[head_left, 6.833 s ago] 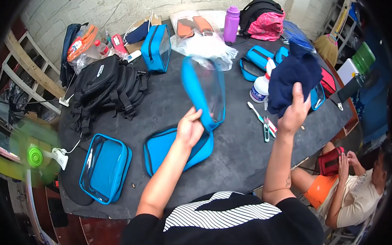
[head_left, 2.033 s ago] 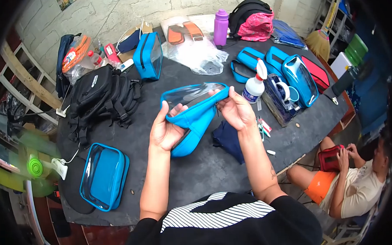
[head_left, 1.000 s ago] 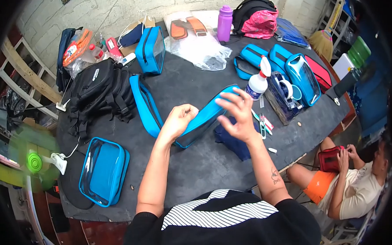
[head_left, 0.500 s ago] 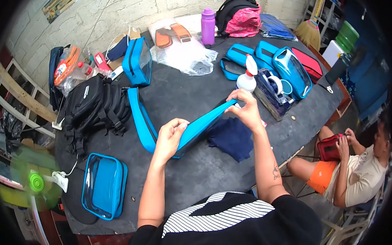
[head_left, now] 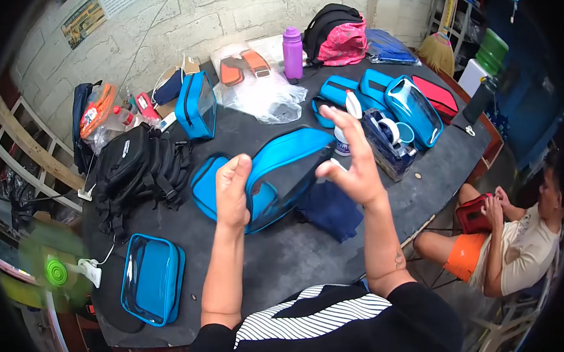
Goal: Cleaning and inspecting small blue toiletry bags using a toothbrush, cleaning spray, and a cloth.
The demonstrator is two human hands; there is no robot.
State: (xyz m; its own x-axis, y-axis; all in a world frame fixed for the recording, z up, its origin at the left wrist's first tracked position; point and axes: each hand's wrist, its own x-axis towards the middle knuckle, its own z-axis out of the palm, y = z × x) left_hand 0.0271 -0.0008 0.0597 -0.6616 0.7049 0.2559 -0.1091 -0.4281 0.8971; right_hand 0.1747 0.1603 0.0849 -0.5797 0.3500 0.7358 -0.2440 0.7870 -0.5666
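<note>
A blue zippered pouch with a dark, see-through panel spreads out over the middle of the black table. My left hand is closed around its left part, thumb up; the fingertips are hidden behind the hand. On the pouch's right side, my right hand is held up with thumb and fingers apart and nothing between them. A folded navy cloth lies just below that hand. Behind its fingers a white spray bottle is partly hidden.
A blue clear-front pouch lies near left, with a black backpack beyond it. Another blue pouch stands at the back. On the right are several pouches and a tape holder. A seated person holds a red pouch.
The pouch has gone from a long stretched strip to a rounder, bulging shape. My right hand has let go of its edge and opened. My left hand has turned thumb-up.
</note>
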